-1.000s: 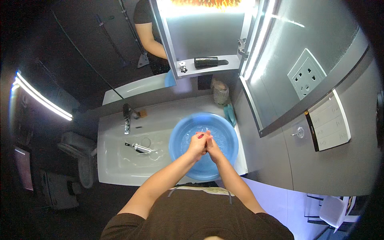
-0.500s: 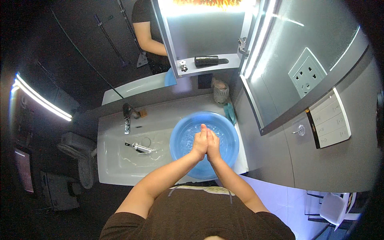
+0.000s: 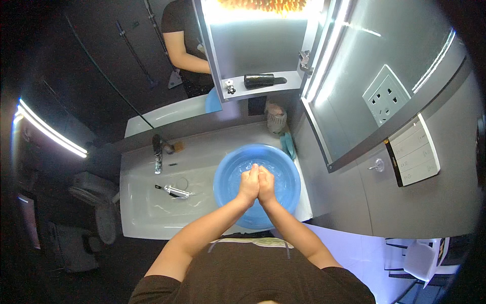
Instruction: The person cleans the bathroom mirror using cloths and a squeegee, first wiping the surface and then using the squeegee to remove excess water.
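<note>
My left hand [image 3: 249, 183] and my right hand [image 3: 266, 184] are pressed together, fingers curled against each other. They are above a round blue basin [image 3: 218, 185] with rippling water [image 3: 242, 167] in it. Anything between the palms is hidden. Both forearms reach in from the lower edge, over the basin's near rim. The basin stands at the right end of a long white sink [image 3: 147, 219].
A dark tap [image 3: 157, 154] stands at the sink's back left. A slim silver-and-black object [image 3: 174, 192] lies in the sink. Behind the basin are a ribbed cup [image 3: 276, 121] and a teal item [image 3: 288, 145]. An open mirrored cabinet [image 3: 263, 93] overhangs the back.
My hands stay together over the basin but have drawn slightly nearer to me, with the fingers more curled. The whole view has shifted a little.
</note>
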Available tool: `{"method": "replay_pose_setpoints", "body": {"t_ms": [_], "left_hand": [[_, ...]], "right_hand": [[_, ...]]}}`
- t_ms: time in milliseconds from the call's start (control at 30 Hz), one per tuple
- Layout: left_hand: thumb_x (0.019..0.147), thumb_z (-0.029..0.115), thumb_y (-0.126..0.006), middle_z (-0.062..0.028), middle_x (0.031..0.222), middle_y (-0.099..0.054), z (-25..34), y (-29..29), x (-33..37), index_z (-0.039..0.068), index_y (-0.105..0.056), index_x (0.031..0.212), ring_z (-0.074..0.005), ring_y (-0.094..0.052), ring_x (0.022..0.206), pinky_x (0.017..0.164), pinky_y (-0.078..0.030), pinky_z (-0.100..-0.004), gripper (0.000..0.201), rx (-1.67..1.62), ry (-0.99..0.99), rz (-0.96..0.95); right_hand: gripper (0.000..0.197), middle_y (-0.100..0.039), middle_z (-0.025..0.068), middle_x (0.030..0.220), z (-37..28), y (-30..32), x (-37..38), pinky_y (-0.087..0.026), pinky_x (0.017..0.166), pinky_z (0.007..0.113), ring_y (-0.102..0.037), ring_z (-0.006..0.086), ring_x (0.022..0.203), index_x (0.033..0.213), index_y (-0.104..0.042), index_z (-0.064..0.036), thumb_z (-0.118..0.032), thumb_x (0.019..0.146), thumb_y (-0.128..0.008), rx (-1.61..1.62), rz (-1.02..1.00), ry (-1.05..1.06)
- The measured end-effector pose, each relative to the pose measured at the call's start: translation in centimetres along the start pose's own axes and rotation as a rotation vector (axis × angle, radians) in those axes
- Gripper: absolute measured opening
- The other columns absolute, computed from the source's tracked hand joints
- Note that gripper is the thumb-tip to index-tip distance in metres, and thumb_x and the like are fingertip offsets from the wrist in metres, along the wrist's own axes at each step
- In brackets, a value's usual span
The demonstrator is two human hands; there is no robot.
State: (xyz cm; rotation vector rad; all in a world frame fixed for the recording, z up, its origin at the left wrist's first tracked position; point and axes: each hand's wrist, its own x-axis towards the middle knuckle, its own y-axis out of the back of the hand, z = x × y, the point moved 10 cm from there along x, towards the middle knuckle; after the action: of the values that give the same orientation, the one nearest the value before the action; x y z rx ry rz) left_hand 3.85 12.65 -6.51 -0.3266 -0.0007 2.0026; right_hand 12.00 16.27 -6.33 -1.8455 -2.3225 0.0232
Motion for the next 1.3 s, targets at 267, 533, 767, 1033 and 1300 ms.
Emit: {"method": "replay_pose_setpoints", "body": {"t_ms": [267,533,767,1033,1300], "left_hand": [[0.099,0.033,-0.040,0.0001,0.063,-0.053,-0.1,0.9,-0.2,0.004,-0.058,0.068,-0.0102,-0.049,0.059,0.054,-0.041,-0.0304,0.046,0.092,-0.031,0.043],[0.093,0.039,-0.046,-0.0157,0.129,-0.048,-1.1,0.0,-1.0,0.008,-0.048,0.128,-0.0280,-0.047,0.118,0.101,-0.033,-0.0399,0.047,0.811,-0.230,-0.025],[0.087,0.028,-0.064,-0.0144,0.122,-0.043,11.1,-2.0,-5.4,0.006,-0.046,0.133,-0.0264,-0.045,0.115,0.096,-0.043,-0.0386,0.054,0.653,-0.334,-0.640],[0.084,0.027,-0.065,-0.0124,0.118,-0.047,16.0,-0.3,-7.3,0.004,-0.053,0.127,-0.0242,-0.047,0.113,0.093,-0.042,-0.0360,0.050,0.392,-0.573,-0.680],[0.083,0.022,-0.068,-0.0179,0.119,-0.058,1.6,3.1,-4.4,0.004,-0.046,0.131,-0.0299,-0.056,0.112,0.093,-0.047,-0.0392,0.055,0.604,-0.236,-0.635]], "right_hand": [[0.031,-0.050,0.0035,0.064,2.5,-0.6,-0.7,-0.039,0.056,0.033,-0.046,0.0135,0.062,0.071,-0.052,-0.0042,-0.024,0.093,-0.043,0.099,0.035,-0.064],[0.031,-0.053,0.0023,0.105,7.9,-1.9,-4.0,-0.049,0.081,0.029,-0.054,0.0143,0.096,0.120,-0.044,-0.0125,-0.032,0.096,-0.047,0.782,-0.029,-0.623],[0.013,-0.059,0.0008,0.088,-3.7,0.5,-2.5,-0.046,0.070,0.022,-0.056,0.0083,0.078,0.102,-0.057,-0.0063,-0.016,0.093,-0.057,0.499,-0.010,-0.358],[0.018,-0.062,0.0163,0.087,-19.9,-0.9,-3.9,-0.049,0.069,0.031,-0.061,0.0247,0.074,0.100,-0.056,-0.0006,-0.005,0.083,-0.059,-0.025,-0.088,0.598],[0.019,-0.064,0.0174,0.079,-5.0,0.3,-2.6,-0.050,0.067,0.036,-0.065,0.0298,0.075,0.093,-0.060,-0.0035,-0.018,0.081,-0.065,-0.590,-0.157,0.154]]}}
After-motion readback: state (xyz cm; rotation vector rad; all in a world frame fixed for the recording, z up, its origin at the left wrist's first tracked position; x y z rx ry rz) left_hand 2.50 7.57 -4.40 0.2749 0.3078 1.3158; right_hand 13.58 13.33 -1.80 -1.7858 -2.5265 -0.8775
